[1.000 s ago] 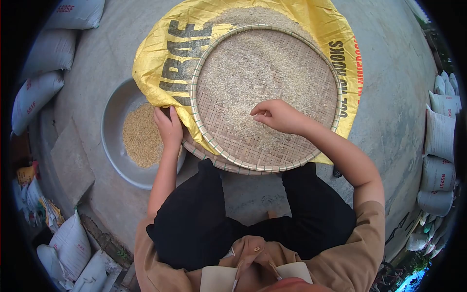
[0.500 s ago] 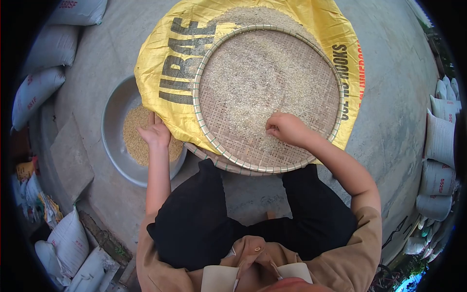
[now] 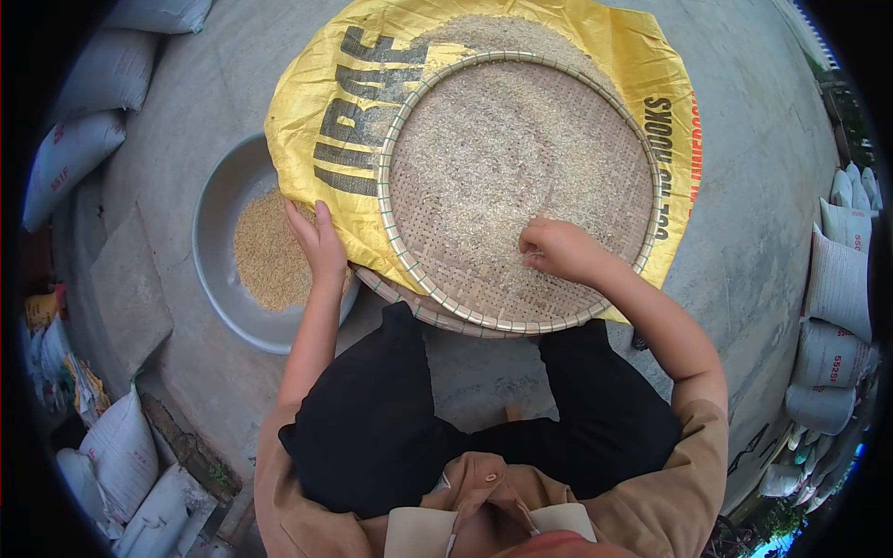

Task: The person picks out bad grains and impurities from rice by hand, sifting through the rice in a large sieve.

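A round woven bamboo winnowing tray with a green-stitched rim rests above my knees, with pale grain spread over its weave. My right hand is over the tray's lower right part, its fingers pinched together at the grain; whatever is between them is too small to make out. At the left edge of the yellow sack, my left hand has its fingers stretched and thumb apart, against the sack's edge. Below that hand stands a metal basin holding golden unhusked grain.
A second woven tray shows under the sack's front edge. More pale grain lies on the sack beyond the tray. Filled white sacks stand at the left and right on the concrete floor.
My left hand has turned from palm up over the basin to upright against the sack's edge, moving slightly right and up. My right hand stays pinched over the grain, shifted very slightly.
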Demonstrator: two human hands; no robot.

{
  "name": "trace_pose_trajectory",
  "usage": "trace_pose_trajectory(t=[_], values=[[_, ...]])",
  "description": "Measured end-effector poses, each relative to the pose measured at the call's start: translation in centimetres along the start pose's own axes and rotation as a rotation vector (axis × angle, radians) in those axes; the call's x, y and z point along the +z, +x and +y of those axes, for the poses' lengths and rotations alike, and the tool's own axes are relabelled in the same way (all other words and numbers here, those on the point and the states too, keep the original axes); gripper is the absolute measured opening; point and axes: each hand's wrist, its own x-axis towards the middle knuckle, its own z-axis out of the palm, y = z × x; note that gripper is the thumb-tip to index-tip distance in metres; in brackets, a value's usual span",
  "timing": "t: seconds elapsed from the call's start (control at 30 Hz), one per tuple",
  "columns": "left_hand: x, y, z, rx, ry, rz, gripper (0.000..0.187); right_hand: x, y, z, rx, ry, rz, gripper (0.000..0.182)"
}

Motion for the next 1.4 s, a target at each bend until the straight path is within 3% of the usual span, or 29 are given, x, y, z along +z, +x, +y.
trace_pose_trajectory(t=[0.03, 0.27, 0.7, 0.77, 0.83, 0.87, 0.93, 0.97, 1.03, 1.1, 1.2, 1.4], values=[[0.2, -0.4, 0.8, 0.074, 0.128, -0.010, 0.072, 0.2, -0.1, 0.0, -0.002, 0.001, -0.003, 0.013], [1.1, -0.9, 1.7, 0.082, 0.257, -0.077, 0.085, 1.5, -0.7, -0.6, 0.139, -0.031, 0.023, 0.014], [1.3, -1.2, 1.7, 0.092, 0.332, -0.086, 0.087, -0.8, 1.1, -2.2, 0.152, -0.107, 0.115, 0.008], [1.4, -1.2, 1.4, 0.111, 0.355, -0.082, 0.087, -3.6, 3.3, -5.9, 0.084, 0.244, -0.048, 0.014], [1.4, -1.3, 1.5, 0.105, 0.361, -0.082, 0.087, -5.5, 4.5, -10.2, -0.065, 1.123, -0.220, 0.022], [1.4, -1.3, 1.7, 0.102, 0.362, -0.080, 0.086, -6.3, 4.7, -11.4, -0.069, 1.128, -0.214, 0.022], [1.5, -1.3, 1.6, 0.117, 0.362, -0.077, 0.086, -7.5, 4.9, -12.7, -0.364, 0.837, -0.143, 0.028], [1.5, -1.2, 1.6, 0.123, 0.359, -0.071, 0.086, -7.4, 5.0, -12.1, -0.367, 0.836, -0.134, 0.028], [1.4, -1.1, 1.4, 0.132, 0.363, -0.069, 0.086, -6.4, 4.7, -9.1, -0.075, 0.580, 0.036, 0.026], [1.6, -1.2, 1.3, 0.124, 0.359, -0.064, 0.086, -4.7, 3.9, -5.4, -0.040, 0.285, 0.095, 0.022], [1.5, -1.2, 1.5, 0.115, 0.354, -0.080, 0.086, -2.6, 2.5, -2.2, 0.047, 0.185, 0.028, 0.014], [1.4, -1.2, 1.4, 0.130, 0.371, -0.076, 0.085, 1.0, 1.4, 0.8, -0.040, 0.073, 0.077, 0.006]])
